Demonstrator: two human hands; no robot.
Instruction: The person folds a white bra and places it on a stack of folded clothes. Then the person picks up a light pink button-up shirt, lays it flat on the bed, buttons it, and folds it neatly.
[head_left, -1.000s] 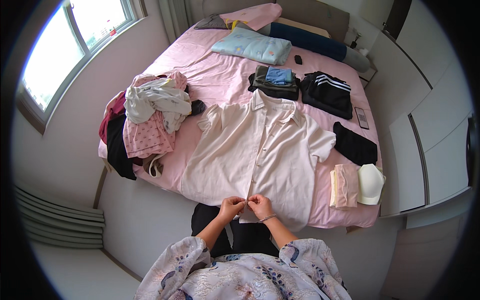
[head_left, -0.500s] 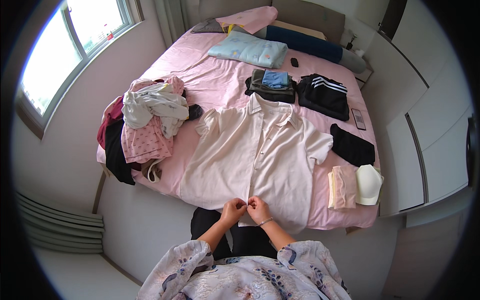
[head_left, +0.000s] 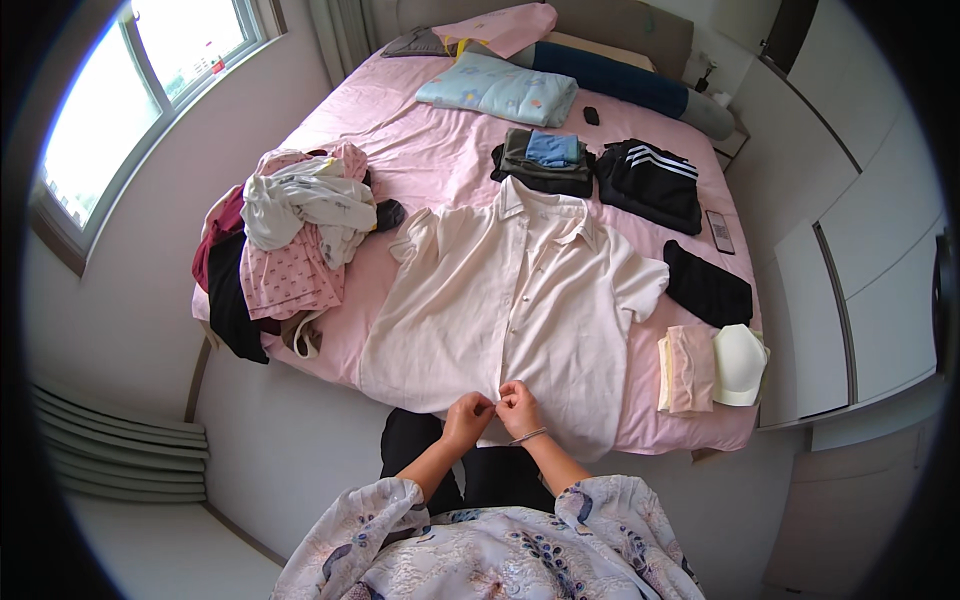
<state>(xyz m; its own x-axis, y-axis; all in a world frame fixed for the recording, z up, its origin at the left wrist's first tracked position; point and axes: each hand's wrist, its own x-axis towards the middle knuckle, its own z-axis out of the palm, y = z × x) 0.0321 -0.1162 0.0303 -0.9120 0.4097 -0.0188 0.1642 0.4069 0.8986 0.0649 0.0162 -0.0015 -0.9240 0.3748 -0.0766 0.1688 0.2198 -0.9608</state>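
Note:
A pale cream short-sleeved shirt [head_left: 450, 300] lies spread face up on the bed, its collar away from me and its hem hanging over the near edge. Its button front runs down the middle, and the upper part gapes at the collar. At the bottom of that front, my left hand [head_left: 468, 418] pinches one side of the placket. My right hand [head_left: 518, 410], with a bracelet at the wrist, pinches the other side right beside it. The fingertips nearly meet; whether a button is between them is too small to tell.
A heap of unfolded clothes [head_left: 300, 230] lies left on the pink-sheeted bed [head_left: 400, 120]. Folded dark clothes [head_left: 650, 185], a phone [head_left: 719, 232], a folded black garment [head_left: 708, 284] and a cream bra [head_left: 740, 366] lie right. A light blue quilt [head_left: 500, 88] is farther back.
My right hand has shifted slightly up along the placket, while my left hand stays nearly in place. The view has tilted a little; the clothes around lie as before.

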